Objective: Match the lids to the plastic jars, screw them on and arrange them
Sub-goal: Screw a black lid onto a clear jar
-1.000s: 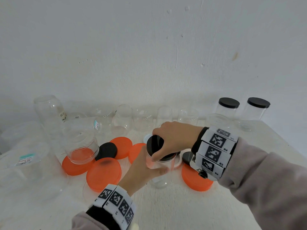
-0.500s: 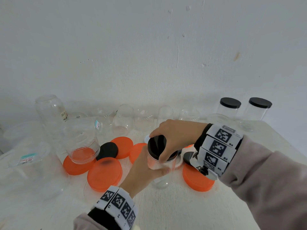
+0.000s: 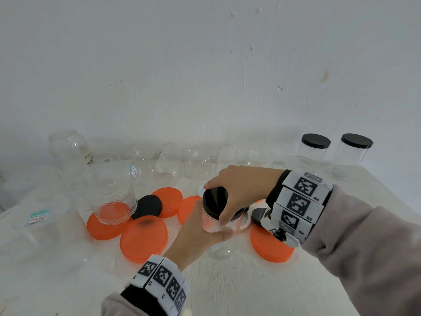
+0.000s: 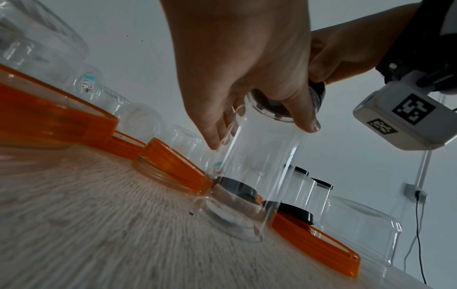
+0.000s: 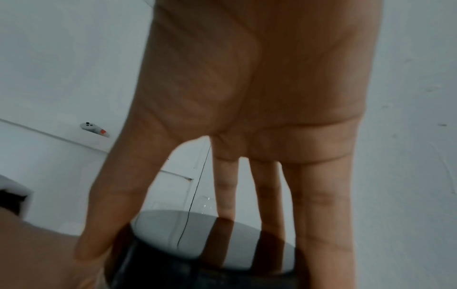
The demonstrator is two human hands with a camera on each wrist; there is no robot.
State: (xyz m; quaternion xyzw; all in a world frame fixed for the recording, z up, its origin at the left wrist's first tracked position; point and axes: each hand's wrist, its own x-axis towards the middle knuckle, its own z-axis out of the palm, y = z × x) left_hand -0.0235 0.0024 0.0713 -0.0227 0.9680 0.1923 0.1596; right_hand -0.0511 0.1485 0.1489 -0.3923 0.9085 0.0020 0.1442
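Against a white wall, the pale tabletop (image 3: 239,290) carries loose orange lids; mid-table the left hand (image 3: 196,236) wraps a clear jar (image 3: 216,226) while the right hand (image 3: 239,190) clamps its black lid (image 3: 214,199). The left wrist view shows the jar (image 4: 254,168) tilted off the tabletop; the right wrist view shows fingers (image 5: 319,215) spanning the lid (image 5: 197,234), so screwing looks underway, with tightening and placing next.

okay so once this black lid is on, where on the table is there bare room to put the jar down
Bare table lies along the near edge, in front of the jar, between both wrists. Another patch lies right of the near orange lid, short of the two capped jars. The left side and back row are crowded with clear jars and orange lids.
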